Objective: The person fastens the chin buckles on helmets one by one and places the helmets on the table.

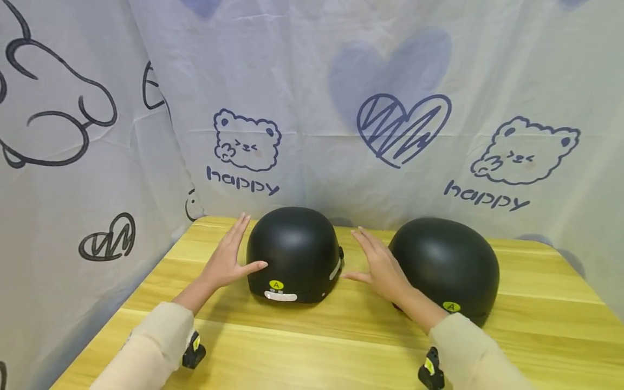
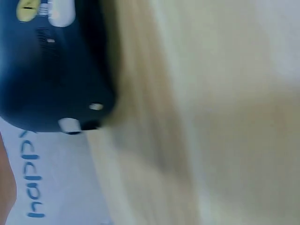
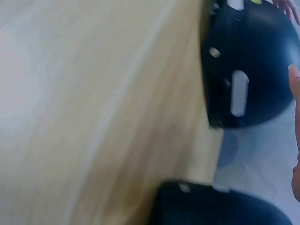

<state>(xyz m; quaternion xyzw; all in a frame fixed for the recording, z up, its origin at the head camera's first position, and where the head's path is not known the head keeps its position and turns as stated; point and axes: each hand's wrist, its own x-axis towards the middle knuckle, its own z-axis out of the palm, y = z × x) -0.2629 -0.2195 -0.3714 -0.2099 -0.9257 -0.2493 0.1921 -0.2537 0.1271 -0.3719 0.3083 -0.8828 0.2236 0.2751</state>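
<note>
Two matte black helmets stand dome-up on the wooden table [image 1: 302,346]. The left helmet [image 1: 294,249] has a yellow "A" sticker and a pale reflective strip low on its near side. My left hand [image 1: 226,262] is beside its left side, fingers straight and thumb reaching across the shell's edge in the head view. Between the helmets is my right hand [image 1: 382,265], fingers extended and thumb pointing toward the left helmet, with a gap showing. My right wrist and hand overlap the right helmet [image 1: 446,265], hiding part of its left side. Neither hand grips anything.
Behind the table hangs a pale printed cloth [image 1: 312,184] with hearts, bears and "happy" lettering. Another cloth side [image 1: 49,206] closes off the left. Each sleeve has a small black device with a yellow label below the wrist.
</note>
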